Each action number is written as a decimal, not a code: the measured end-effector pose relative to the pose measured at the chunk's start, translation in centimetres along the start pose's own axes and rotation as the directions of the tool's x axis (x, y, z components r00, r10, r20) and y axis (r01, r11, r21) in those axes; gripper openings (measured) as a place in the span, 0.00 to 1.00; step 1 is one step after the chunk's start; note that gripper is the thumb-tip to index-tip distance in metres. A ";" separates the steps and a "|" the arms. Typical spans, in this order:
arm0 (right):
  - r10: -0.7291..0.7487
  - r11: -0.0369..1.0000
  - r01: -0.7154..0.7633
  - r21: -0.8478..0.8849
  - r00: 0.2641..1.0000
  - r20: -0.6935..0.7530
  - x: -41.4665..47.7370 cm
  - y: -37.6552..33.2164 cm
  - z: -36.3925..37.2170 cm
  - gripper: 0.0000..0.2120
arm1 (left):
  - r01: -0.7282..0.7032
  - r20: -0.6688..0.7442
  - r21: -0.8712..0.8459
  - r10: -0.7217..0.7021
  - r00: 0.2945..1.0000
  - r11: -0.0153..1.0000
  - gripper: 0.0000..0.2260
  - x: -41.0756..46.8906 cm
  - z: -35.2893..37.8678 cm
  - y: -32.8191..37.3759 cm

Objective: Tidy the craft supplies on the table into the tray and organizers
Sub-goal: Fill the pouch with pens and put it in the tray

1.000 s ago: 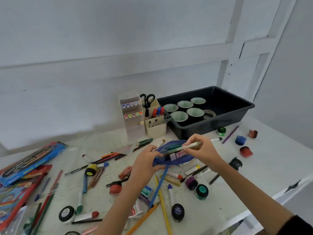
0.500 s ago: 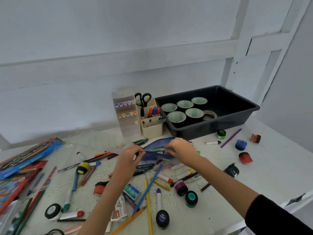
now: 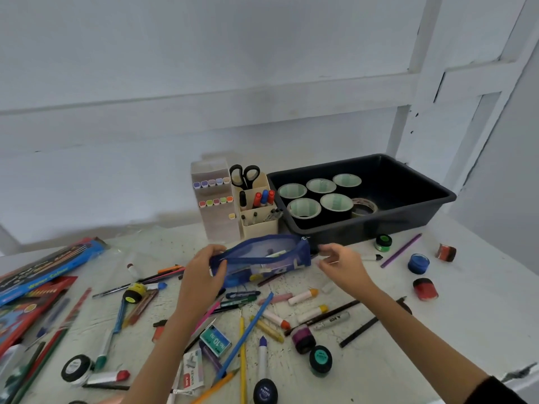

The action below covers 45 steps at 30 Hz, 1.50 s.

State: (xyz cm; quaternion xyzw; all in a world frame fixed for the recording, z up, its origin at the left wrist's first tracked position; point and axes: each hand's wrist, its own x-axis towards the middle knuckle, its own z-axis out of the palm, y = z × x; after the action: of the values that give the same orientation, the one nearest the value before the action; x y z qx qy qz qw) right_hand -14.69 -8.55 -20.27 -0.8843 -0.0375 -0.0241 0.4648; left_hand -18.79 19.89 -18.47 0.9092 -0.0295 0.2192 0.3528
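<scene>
Gripping the blue pouch (image 3: 262, 256), the left hand (image 3: 201, 272) holds it over scattered pencils (image 3: 250, 326); right hand (image 3: 341, 263) empty, loose-fingered, before the tray (image 3: 379, 228).

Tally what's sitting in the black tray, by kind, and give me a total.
Black tape rolls: 5
Brownish tape roll: 1
Total in the black tray: 6
</scene>
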 end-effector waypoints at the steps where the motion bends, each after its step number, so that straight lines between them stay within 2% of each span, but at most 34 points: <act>1: 0.010 0.997 -0.013 0.077 0.999 0.039 0.2 0.0 0.6 0.18 | -0.008 -0.020 0.035 0.009 1.000 0.999 0.11 0.0 0.3 0.5; 3: -0.019 0.976 0.010 0.218 0.999 0.041 0.6 -0.4 1.5 0.17 | -0.079 -0.042 0.116 0.084 0.996 0.990 0.14 0.1 1.2 1.8; 6: -0.064 0.955 0.072 0.288 0.997 -0.037 0.6 -1.1 2.2 0.14 | -0.179 0.005 0.073 0.179 0.984 0.981 0.12 0.2 3.3 4.6; 9: -0.117 0.951 0.144 0.275 0.987 -0.112 0.1 -1.2 2.5 0.10 | -0.262 0.081 0.013 0.261 0.962 0.965 0.13 0.4 5.7 7.0; 13: -0.222 0.941 0.251 0.226 0.964 -0.143 -1.0 -1.2 2.5 0.11 | -0.254 0.151 -0.030 0.255 0.955 0.967 0.16 0.6 7.7 8.4; 17: -0.293 0.925 0.318 0.211 0.946 -0.141 -1.7 -1.1 2.5 0.07 | -0.250 0.121 -0.031 0.252 0.960 0.968 0.08 0.3 8.0 9.0; 20: -0.273 0.933 0.303 0.196 0.947 -0.168 -1.7 -0.9 2.6 0.07 | -0.185 0.047 -0.096 0.190 0.981 0.978 0.05 -0.1 7.8 9.4; 22: -0.281 0.932 0.312 0.183 0.943 -0.178 -1.9 -1.1 2.7 0.08 | -0.053 -0.014 -0.200 0.051 0.999 0.978 0.03 -0.4 7.5 9.7; 25: -0.342 0.923 0.362 0.131 0.927 -0.152 -2.1 -1.7 3.0 0.10 | 0.173 0.044 -0.368 -0.169 0.985 0.914 0.03 -0.4 7.1 10.0; 27: -0.365 0.917 0.385 0.104 0.916 -0.168 -1.9 -2.0 3.1 0.09 | 0.231 0.041 -0.362 -0.232 0.972 0.903 0.03 -0.3 6.8 9.8; 29: -0.342 0.928 0.364 0.081 0.917 -0.204 -1.6 -2.2 3.0 0.06 | 0.272 -0.033 -0.290 -0.293 0.955 0.918 0.02 -0.1 6.1 9.2; 31: -0.286 0.946 0.313 0.084 0.928 -0.237 -1.4 -2.1 2.6 0.04 | 0.281 -0.104 -0.197 -0.305 0.947 0.939 0.03 0.2 5.1 8.0; 34: -0.193 0.958 0.239 0.156 0.945 -0.264 -1.2 -1.4 1.4 0.04 | 0.227 -0.244 -0.007 -0.222 0.944 0.974 0.02 0.3 3.0 5.5; 36: -0.137 0.967 0.192 0.170 0.948 -0.287 -1.0 -0.7 0.7 0.04 | 0.294 -0.331 0.057 -0.260 0.907 0.954 0.03 0.4 1.7 3.7; 38: -0.099 0.973 0.152 0.174 0.954 -0.281 -1.0 -0.2 0.5 0.04 | 0.353 -0.317 -0.008 -0.337 0.887 0.936 0.04 0.4 1.1 2.6; 40: -0.072 0.972 0.126 0.198 0.964 -0.257 -1.1 -0.1 0.7 0.05 | 0.370 -0.211 -0.155 -0.396 0.894 0.916 0.03 0.5 1.2 2.2; 42: -0.048 0.964 0.115 0.239 0.961 -0.272 -1.2 -0.2 1.0 0.06 | 0.347 -0.154 -0.254 -0.392 0.907 0.903 0.02 0.4 1.4 2.3; 45: -0.050 0.954 0.138 0.267 0.949 -0.311 -1.4 -0.8 0.4 0.06 | 0.259 -0.171 -0.316 -0.323 0.931 0.913 0.02 0.5 0.8 3.1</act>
State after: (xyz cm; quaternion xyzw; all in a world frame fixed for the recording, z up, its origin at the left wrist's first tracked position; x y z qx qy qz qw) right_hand -16.17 -7.82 -19.93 -0.7912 -0.0120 -0.1752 0.5858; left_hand -18.70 17.10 -16.90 0.8122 0.1146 0.2562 0.5114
